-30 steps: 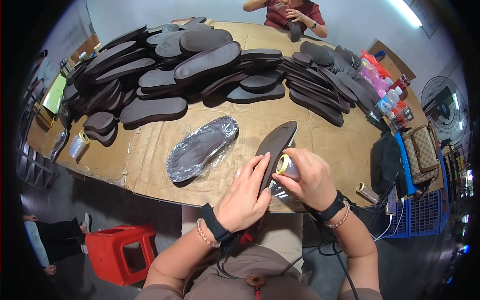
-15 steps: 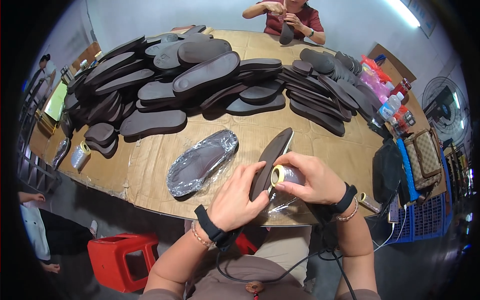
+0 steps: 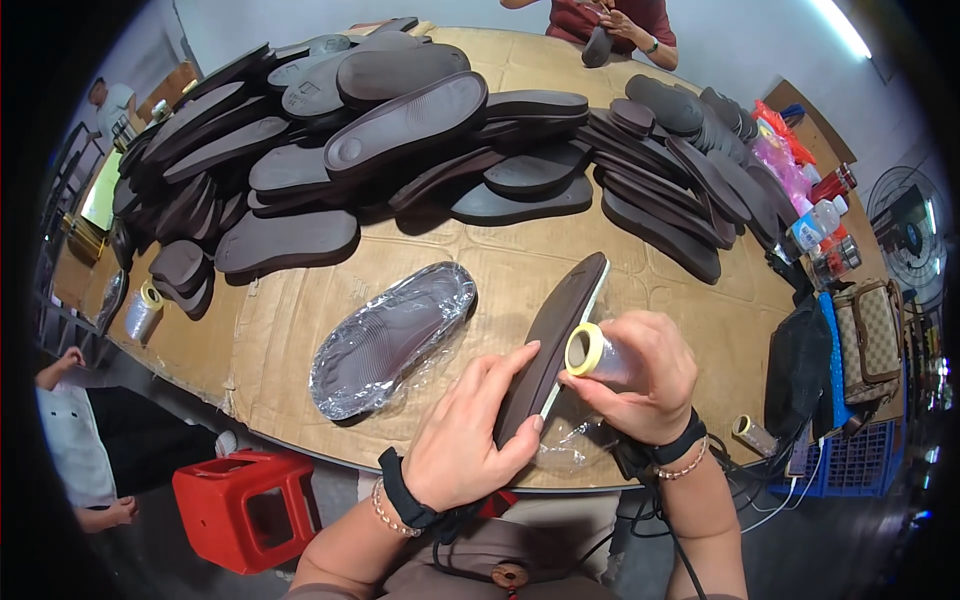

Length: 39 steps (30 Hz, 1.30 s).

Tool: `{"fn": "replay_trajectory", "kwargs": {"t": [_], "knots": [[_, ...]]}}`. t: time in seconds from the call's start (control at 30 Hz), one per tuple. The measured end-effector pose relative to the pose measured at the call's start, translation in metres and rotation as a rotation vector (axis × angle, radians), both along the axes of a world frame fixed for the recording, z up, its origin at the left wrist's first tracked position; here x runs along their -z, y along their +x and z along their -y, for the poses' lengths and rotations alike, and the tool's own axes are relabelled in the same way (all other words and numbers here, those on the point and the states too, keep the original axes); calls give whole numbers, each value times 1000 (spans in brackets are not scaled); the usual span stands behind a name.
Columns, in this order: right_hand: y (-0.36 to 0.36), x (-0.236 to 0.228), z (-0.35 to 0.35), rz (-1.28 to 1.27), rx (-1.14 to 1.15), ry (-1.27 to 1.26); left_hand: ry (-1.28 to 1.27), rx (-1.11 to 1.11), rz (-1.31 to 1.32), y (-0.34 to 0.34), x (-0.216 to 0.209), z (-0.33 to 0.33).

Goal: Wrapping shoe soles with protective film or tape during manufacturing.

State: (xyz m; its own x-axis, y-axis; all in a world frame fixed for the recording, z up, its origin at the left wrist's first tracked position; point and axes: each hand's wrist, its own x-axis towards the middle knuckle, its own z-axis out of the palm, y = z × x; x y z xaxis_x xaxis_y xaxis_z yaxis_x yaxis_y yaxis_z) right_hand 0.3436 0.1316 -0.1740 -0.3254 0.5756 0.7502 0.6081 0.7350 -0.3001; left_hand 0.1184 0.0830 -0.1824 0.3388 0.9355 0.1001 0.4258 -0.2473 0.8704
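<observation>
A dark brown shoe sole [image 3: 552,345] stands tilted on its edge, its pale side strip turned toward the right. My left hand [image 3: 468,430] grips the sole's near half, fingers over the brown face and thumb at the pale edge. In my right hand [image 3: 652,378] is a roll of clear plastic film [image 3: 618,362] with a yellow-rimmed core, held just right of the sole. Crumpled film [image 3: 578,440] hangs beneath the sole and roll onto the table. Left of my hands lies another sole wrapped in clear film [image 3: 393,340], flat on the cardboard.
Large piles of bare dark soles [image 3: 405,125] cover the table's far side. Spare film rolls stand at left [image 3: 143,310] and lie at right [image 3: 755,435]. A bottle [image 3: 815,225], bags [image 3: 868,340] and a blue crate [image 3: 850,465] line the right. A co-worker [image 3: 630,30] handles a sole opposite; a red stool [image 3: 245,510] stands lower left.
The roll in my right hand has shifted slightly away from the sole, and that hand has turned around it. My left hand keeps its grip. The whole view has shifted a little.
</observation>
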Motion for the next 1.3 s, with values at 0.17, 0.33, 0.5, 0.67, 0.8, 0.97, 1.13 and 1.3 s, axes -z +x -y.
{"fn": "replay_trajectory", "kwargs": {"t": [0.17, 0.33, 0.5, 0.67, 0.8, 0.97, 1.13, 1.3], "knots": [[3, -2, 5, 31, 21, -9, -28, -10, 2, 4, -2, 1], [2, -1, 7, 68, 33, 0, 0, -10, -1, 4, 1, 2], [1, -2, 8, 86, 46, -11, 11, -2, -37, 4, -4, 0], [-3, -5, 8, 62, 60, -45, 75, 59, -66, -2, -10, -14], [2, -3, 8, 48, 56, -62, -55, 237, -135, 0, -36, -52], [2, 2, 8, 19, 59, -90, -25, 478, -213, 6, -36, -84], [2, -2, 6, 23, 84, -144, -23, 524, -221, 6, -33, -93], [4, -4, 4, 38, 100, -169, 16, 462, -169, 8, -24, -91]]}}
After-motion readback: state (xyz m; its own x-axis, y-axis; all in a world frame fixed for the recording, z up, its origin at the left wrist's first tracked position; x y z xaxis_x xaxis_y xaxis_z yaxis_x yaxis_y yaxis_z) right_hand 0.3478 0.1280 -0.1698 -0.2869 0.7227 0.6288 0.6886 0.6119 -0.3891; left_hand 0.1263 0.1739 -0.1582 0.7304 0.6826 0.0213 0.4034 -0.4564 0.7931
